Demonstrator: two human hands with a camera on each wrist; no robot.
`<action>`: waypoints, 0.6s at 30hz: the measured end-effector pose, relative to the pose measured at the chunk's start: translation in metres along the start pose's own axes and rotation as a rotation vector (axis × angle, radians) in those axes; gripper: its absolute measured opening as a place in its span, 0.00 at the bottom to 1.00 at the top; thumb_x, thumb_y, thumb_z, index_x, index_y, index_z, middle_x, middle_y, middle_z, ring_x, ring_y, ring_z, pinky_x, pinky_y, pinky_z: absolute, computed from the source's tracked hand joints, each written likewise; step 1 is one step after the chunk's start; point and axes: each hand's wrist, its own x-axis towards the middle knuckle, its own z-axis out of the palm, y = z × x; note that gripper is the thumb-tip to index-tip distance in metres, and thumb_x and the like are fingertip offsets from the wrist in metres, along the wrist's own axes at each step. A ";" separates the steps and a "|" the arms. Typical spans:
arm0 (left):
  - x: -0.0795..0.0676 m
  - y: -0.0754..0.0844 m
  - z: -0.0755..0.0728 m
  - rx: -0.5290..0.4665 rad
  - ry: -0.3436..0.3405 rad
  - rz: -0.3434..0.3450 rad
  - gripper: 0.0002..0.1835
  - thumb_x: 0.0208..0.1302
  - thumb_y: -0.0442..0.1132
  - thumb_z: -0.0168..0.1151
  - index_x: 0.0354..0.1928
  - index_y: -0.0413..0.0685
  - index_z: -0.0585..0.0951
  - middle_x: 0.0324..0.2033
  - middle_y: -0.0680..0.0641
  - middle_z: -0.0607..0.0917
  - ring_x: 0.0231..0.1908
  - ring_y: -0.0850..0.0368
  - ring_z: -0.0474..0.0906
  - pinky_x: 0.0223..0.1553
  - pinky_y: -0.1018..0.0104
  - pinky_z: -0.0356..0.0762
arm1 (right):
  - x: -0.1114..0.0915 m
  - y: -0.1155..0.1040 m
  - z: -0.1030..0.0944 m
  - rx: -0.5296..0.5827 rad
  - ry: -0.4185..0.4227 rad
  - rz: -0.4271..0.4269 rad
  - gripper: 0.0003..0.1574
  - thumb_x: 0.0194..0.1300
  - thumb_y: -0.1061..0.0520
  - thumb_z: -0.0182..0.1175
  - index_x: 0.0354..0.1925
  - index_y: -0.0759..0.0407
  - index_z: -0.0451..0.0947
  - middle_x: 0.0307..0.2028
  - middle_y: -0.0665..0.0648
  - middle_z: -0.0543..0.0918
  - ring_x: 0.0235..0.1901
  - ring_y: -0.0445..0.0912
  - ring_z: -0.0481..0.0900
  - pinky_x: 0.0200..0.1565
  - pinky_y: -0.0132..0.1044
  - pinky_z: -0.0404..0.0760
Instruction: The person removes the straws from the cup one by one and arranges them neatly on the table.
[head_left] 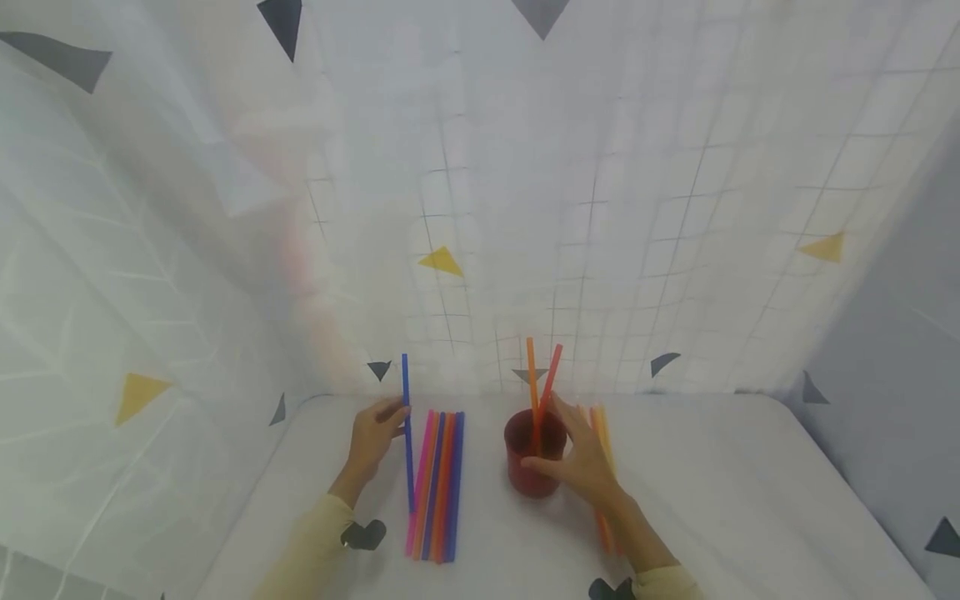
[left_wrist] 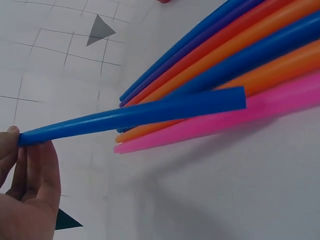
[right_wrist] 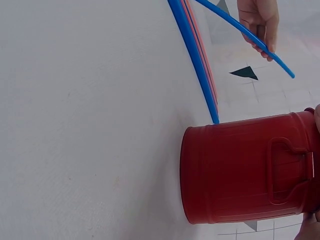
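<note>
My left hand pinches a blue straw between thumb and fingers, near its upper part. In the left wrist view the straw slants across a row of straws on the table. My right hand holds a small red pail near its rim, thumb on the near side and fingers on the far side. An orange straw and a red straw lean inside the pail. The right wrist view shows the pail's side handle; most of the right hand is hidden there.
Pink, orange, blue, red and purple straws lie side by side between the left hand and the pail. More orange and yellow straws lie partly beneath the right arm. A patterned sheet hangs behind the white table.
</note>
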 end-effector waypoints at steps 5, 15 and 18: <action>-0.001 -0.009 0.000 0.025 -0.017 -0.005 0.20 0.67 0.41 0.62 0.57 0.38 0.78 0.53 0.37 0.81 0.52 0.44 0.80 0.45 0.62 0.83 | 0.001 0.001 0.001 0.006 -0.004 -0.010 0.69 0.40 0.30 0.76 0.74 0.27 0.47 0.67 0.35 0.64 0.65 0.40 0.61 0.55 0.52 0.78; -0.003 -0.030 0.000 0.079 -0.013 -0.092 0.20 0.66 0.42 0.64 0.56 0.40 0.79 0.51 0.41 0.83 0.51 0.46 0.80 0.45 0.62 0.83 | -0.001 -0.005 -0.003 0.039 -0.012 0.001 0.69 0.40 0.31 0.76 0.74 0.30 0.50 0.67 0.36 0.64 0.65 0.40 0.62 0.55 0.54 0.77; -0.004 -0.034 0.000 0.099 -0.017 -0.116 0.20 0.65 0.42 0.64 0.56 0.39 0.79 0.51 0.40 0.83 0.51 0.45 0.81 0.44 0.62 0.83 | -0.002 -0.006 -0.003 0.034 -0.012 0.001 0.69 0.40 0.30 0.76 0.74 0.29 0.49 0.68 0.37 0.64 0.65 0.41 0.62 0.55 0.54 0.77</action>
